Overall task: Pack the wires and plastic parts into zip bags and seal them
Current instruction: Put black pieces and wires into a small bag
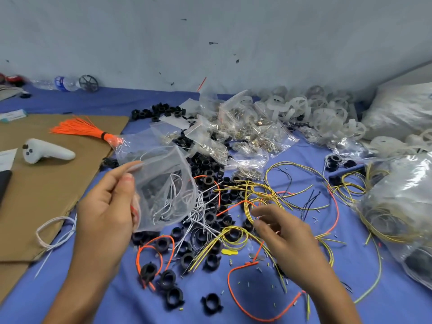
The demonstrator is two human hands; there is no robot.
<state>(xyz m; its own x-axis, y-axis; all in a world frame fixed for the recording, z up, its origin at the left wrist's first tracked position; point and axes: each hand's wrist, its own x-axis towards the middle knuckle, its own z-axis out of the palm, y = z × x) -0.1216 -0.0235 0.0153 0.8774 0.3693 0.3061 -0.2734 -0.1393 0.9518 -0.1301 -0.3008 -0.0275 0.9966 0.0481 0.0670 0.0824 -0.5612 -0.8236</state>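
- The left hand [109,202] holds a clear zip bag [161,181] up above the blue cloth [388,300], gripping its edge between thumb and fingers; the bag's mouth gapes towards the right.
- Inside the bag lie thin white wires [173,197], some spilling out of its lower corner onto the pile beneath.
- The right hand [287,239] is low over a tangle of yellow wires [259,197], fingertips at one loop (the fingers are blurred, so I cannot tell whether they pinch it or only touch it).
- Black plastic rings [210,181] are scattered over the cloth between and below the two hands, with loose orange wires [243,298] threaded among them.
- Behind the rings sits a heap of filled bags [245,129], and beyond that white plastic wheels [301,106] against the wall.
- On the cardboard [46,188] to the left rest a tied orange bundle [86,129] and a white controller [46,152].
- A large bulging sack [402,202] stands at the right edge.
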